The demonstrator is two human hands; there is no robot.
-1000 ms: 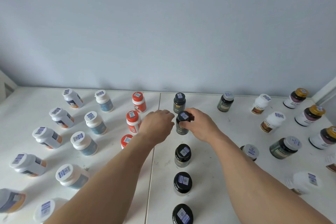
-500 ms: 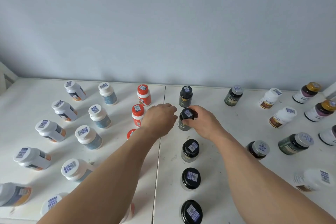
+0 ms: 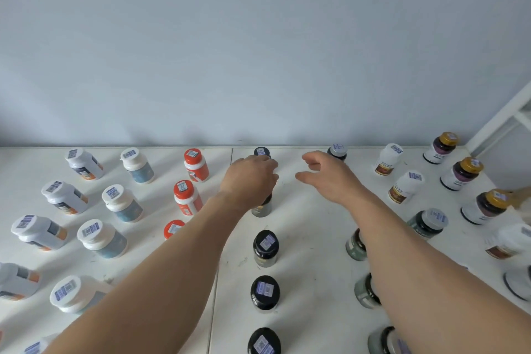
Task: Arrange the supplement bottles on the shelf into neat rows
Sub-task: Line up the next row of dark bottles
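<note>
Dark btl sits frame ctr in the black-cap column on the white shelf, upright, mostly hidden under the left hand; only its lower body shows. Left hand is draped over the top of it, fingers curled down, looks like a grip on the cap, but the contact itself is hidden. Right hand is just right of that, off the btl, fingers loosely spread and slightly curled, holding nothing, hovering above the shelf. Behind the left hand, at the back wall, another black-cap btl; three more black-cap btls run down toward btm ctr, roughly in line. Left of ctr: orange-cap btls in a column, then two columns of white-cap btls out to the left edge, all leaning w/ lens distortion. Right side: grey-cap dark btl behind the right hand's fingers, white btls w/ brown labels, gold-cap btls upper right, green grey-cap btls partly hidden by the right forearm. Pale blue wall fills the upper half.
</note>
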